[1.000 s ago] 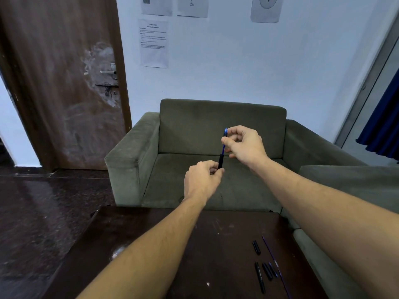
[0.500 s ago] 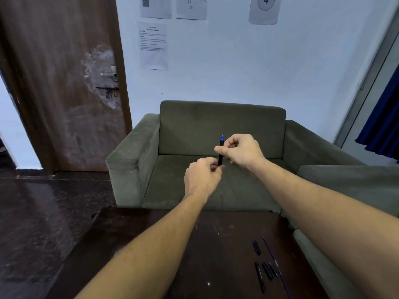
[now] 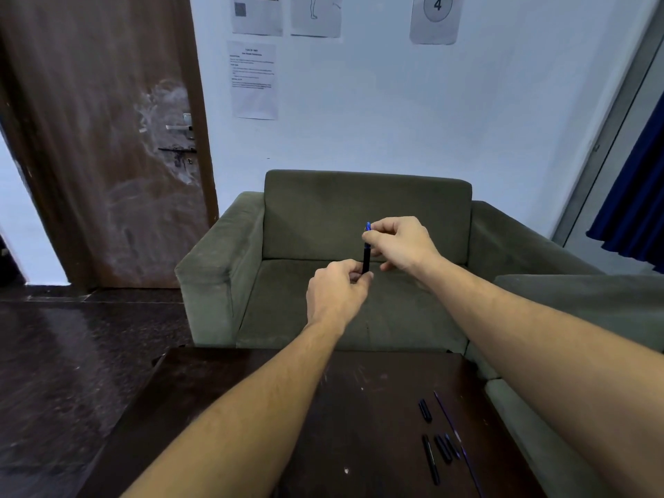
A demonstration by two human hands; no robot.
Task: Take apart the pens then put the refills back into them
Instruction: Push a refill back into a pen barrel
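The pen [image 3: 366, 259] stands nearly upright in the air between both hands, in front of the sofa [image 3: 323, 217] and beyond the far edge of the counter [image 3: 215, 407]. The left hand [image 3: 336, 292] is curled round its black lower end. The right hand [image 3: 402, 244] pinches its upper end between thumb and forefinger, with a blue tip showing just above the fingers; whether that tip is the refill's end or a cap is hard to tell.

On the right side of the counter lie loose parts: a short black piece [image 3: 425, 410], a thin refill [image 3: 446, 416] just beside it, a long barrel [image 3: 430, 460] nearer the person, and a few small pieces [image 3: 445, 449] close together to its right.

A brown door [image 3: 90, 138] stands at left, paper sheets [image 3: 254, 80] hang on the wall, and a blue curtain [image 3: 639, 195] hangs at right.
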